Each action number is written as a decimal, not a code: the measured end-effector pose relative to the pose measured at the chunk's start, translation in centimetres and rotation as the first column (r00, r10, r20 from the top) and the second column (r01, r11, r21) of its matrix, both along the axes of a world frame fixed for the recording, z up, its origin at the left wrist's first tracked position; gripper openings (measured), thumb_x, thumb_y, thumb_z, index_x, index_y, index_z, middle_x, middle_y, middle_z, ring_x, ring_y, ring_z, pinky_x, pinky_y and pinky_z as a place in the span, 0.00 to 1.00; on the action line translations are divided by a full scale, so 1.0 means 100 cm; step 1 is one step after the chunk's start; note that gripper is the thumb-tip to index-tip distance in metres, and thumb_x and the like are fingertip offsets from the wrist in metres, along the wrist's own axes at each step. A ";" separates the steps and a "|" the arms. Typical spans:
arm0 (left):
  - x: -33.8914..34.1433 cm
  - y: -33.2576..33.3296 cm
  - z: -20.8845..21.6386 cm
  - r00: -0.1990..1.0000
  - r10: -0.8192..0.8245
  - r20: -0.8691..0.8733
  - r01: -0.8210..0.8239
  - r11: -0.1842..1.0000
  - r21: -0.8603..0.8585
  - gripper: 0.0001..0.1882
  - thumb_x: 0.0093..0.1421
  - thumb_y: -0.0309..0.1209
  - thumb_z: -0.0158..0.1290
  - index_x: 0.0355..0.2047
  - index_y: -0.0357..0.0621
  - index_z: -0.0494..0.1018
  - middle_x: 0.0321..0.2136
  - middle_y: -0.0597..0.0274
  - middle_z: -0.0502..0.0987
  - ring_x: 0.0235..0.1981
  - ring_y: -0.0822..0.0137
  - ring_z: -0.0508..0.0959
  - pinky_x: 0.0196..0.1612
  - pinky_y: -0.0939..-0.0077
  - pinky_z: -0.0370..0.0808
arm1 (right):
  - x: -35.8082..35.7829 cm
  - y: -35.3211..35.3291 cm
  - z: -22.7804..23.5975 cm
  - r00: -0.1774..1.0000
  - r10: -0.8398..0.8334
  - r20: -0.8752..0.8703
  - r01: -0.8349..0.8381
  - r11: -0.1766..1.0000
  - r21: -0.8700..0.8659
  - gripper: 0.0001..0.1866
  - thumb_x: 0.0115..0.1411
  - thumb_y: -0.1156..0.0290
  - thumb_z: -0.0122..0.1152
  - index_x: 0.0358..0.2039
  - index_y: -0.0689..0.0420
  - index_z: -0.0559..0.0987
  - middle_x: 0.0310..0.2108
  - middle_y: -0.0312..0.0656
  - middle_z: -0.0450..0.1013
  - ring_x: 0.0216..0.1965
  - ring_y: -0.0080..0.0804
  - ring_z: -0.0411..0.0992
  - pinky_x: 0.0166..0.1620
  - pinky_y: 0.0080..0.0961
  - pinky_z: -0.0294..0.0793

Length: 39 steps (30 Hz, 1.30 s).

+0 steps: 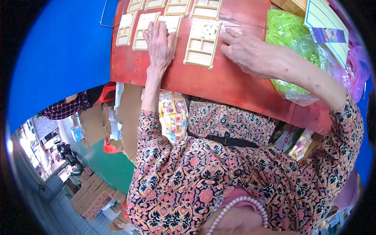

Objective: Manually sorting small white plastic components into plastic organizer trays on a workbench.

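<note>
My left hand (158,45) lies flat over a beige compartment tray (140,43) and its neighbour, fingers stretched across their upper parts and a ring on one finger. Small white pieces fill the upper compartment of the tray under the fingertips. To the right stands a separate beige tray (200,56); white pieces (205,29) lie in its upper compartment, and its lower compartments hold nothing I can see. My right hand (246,51) is beside that tray's right edge, fingers reaching toward it and slightly apart. No object shows in either hand.
More beige trays (177,9) line the far side of the red table (243,92). Bright green shredded filler (284,29) in clear plastic lies at the right, near a striped card sheet (327,27). Below the table edge are small printed packets (172,113) and cardboard (129,113).
</note>
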State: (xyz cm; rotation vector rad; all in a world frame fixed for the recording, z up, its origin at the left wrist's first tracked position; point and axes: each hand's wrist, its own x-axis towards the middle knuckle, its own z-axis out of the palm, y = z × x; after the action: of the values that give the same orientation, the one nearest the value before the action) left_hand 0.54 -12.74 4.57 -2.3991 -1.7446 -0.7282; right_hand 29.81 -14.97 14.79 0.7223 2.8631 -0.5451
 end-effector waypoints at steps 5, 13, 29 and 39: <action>0.006 0.004 0.006 0.999 0.024 -0.039 -0.024 1.000 0.001 0.26 0.56 0.36 0.52 0.50 0.33 0.62 0.48 0.46 0.65 0.58 0.40 0.56 0.57 0.36 0.48 | -0.014 0.014 -0.028 0.949 0.185 -0.256 -0.142 0.974 0.179 0.10 0.48 0.72 0.50 0.30 0.65 0.72 0.33 0.48 0.70 0.41 0.43 0.67 0.43 0.35 0.70; 0.023 0.010 0.032 0.991 -0.001 -0.131 0.005 1.000 0.026 0.26 0.56 0.37 0.52 0.50 0.32 0.62 0.51 0.46 0.62 0.59 0.40 0.53 0.55 0.33 0.48 | -0.030 0.021 -0.007 0.984 0.095 -0.149 -0.104 0.993 -0.048 0.07 0.45 0.77 0.52 0.27 0.62 0.68 0.35 0.48 0.61 0.45 0.42 0.62 0.46 0.39 0.65; -0.042 0.024 -0.007 0.999 -0.026 -0.042 0.025 0.999 -0.037 0.28 0.55 0.36 0.53 0.52 0.33 0.62 0.53 0.50 0.62 0.60 0.45 0.54 0.57 0.35 0.48 | -0.140 0.065 -0.008 0.985 0.149 0.092 -0.136 0.982 -0.133 0.20 0.49 0.75 0.52 0.43 0.65 0.63 0.51 0.52 0.59 0.62 0.50 0.50 0.59 0.46 0.60; -0.058 0.033 -0.020 1.000 -0.012 -0.015 0.011 0.999 -0.033 0.28 0.56 0.38 0.52 0.52 0.32 0.63 0.53 0.51 0.62 0.60 0.44 0.53 0.57 0.34 0.48 | -0.201 0.116 -0.069 0.994 -0.107 0.022 0.099 0.969 0.227 0.27 0.54 0.71 0.48 0.54 0.70 0.61 0.59 0.54 0.53 0.63 0.46 0.51 0.51 0.47 0.65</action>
State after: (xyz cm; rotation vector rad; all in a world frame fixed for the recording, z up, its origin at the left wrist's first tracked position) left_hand -5.23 -9.47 2.61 -2.4314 -1.7518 -0.6860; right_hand 9.75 -3.40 7.92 0.9101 2.8971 -0.2169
